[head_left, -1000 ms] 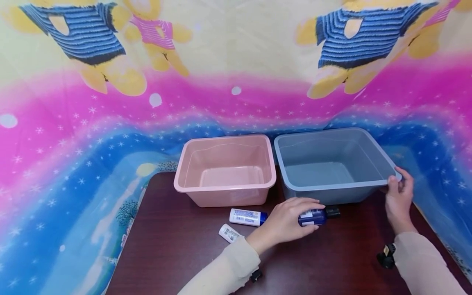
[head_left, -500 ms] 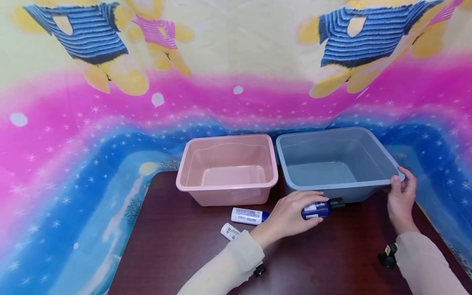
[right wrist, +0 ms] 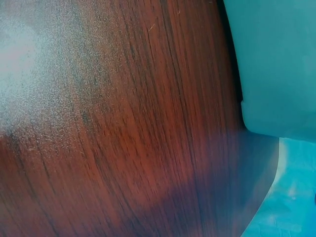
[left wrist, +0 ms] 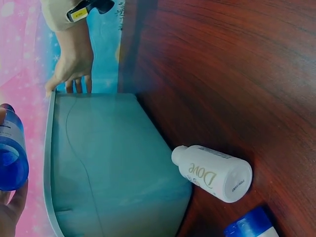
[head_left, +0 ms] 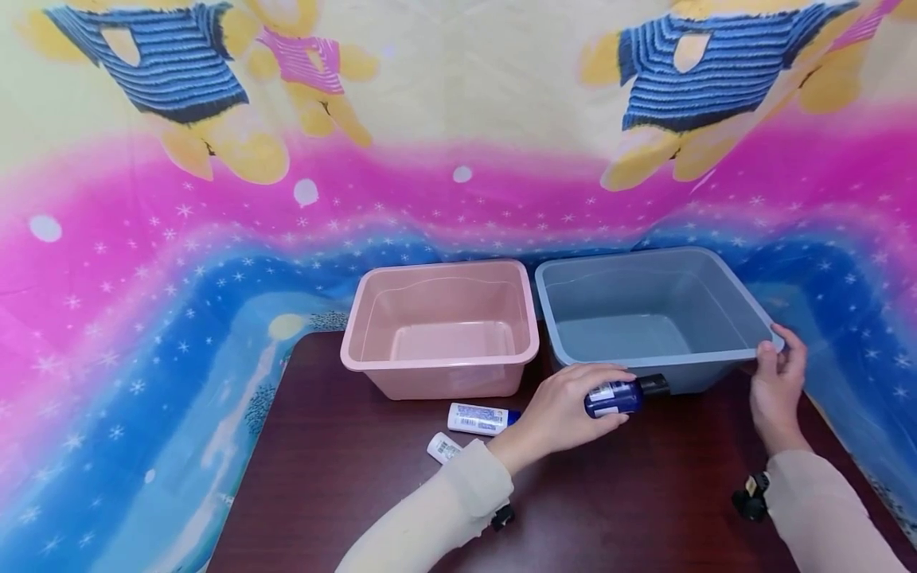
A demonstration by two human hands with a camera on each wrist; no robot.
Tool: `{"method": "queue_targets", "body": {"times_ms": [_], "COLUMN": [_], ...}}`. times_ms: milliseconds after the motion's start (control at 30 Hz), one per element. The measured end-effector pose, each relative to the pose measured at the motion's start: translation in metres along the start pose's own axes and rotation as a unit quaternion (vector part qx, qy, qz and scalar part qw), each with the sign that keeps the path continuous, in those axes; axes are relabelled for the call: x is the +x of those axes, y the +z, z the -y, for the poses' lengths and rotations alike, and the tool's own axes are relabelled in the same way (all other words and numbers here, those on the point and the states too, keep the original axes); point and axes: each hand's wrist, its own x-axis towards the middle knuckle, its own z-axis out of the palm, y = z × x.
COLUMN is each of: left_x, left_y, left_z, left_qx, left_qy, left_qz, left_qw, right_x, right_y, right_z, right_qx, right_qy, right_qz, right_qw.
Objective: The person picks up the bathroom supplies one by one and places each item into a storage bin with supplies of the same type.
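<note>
My left hand grips a dark blue bottle with a black cap, held sideways in front of the blue-grey plastic basin. In the left wrist view the blue bottle sits between thumb and fingers at the left edge. My right hand pinches the basin's front right corner, thumb on the near side of the rim. A white Dove bottle lies on the table beside the basin in the left wrist view. The right wrist view shows the basin's side but no hand.
A pink basin stands left of the blue-grey one, with nothing visible inside. Before it lie a white bottle with a blue cap and a smaller white container, partly covered by my left sleeve. A printed cloth hangs behind the table.
My left hand has raised the blue bottle off the table and shifted it slightly toward the blue-grey basin. The right hand keeps its hold on the basin's corner.
</note>
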Motion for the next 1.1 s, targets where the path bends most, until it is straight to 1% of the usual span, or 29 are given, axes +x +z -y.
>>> {"method": "queue_targets", "body": {"times_ms": [133,267,467,600,833,1033,1100], "left_x": [0.003,0.008,0.014,0.017,0.023,0.031,0.033], "left_y": [-0.002,-0.003,-0.002,-0.002,-0.002,-0.001,0.000], "left_z": [0.000,0.001,0.003,0.007,0.010,0.008,0.007], "left_qx": [0.001,0.001,-0.012,-0.009,-0.017,0.002,0.009], "left_qy": [-0.008,-0.013,-0.023,-0.019,-0.015,-0.013,-0.009], "left_qz": [-0.002,-0.004,0.007,0.010,0.017,0.015,0.016], "left_qw": [1.0000,0.9999,0.9996,0.9997,0.9996,0.9998,0.9998], "right_x": [0.001,0.000,-0.003,-0.005,-0.003,0.000,0.000], "right_y": [0.000,-0.001,0.002,0.004,0.001,0.000,0.000], "right_z": [-0.001,-0.002,0.005,0.007,0.003,0.000,-0.001], "right_qx": [-0.002,-0.005,-0.004,0.000,0.002,-0.001,0.006], "right_qy": [-0.001,0.007,0.015,0.016,0.013,-0.001,-0.004], "right_qz": [-0.001,0.001,0.002,0.004,0.002,0.003,0.003], "right_qw": [1.000,1.000,1.000,1.000,1.000,1.000,1.000]}}
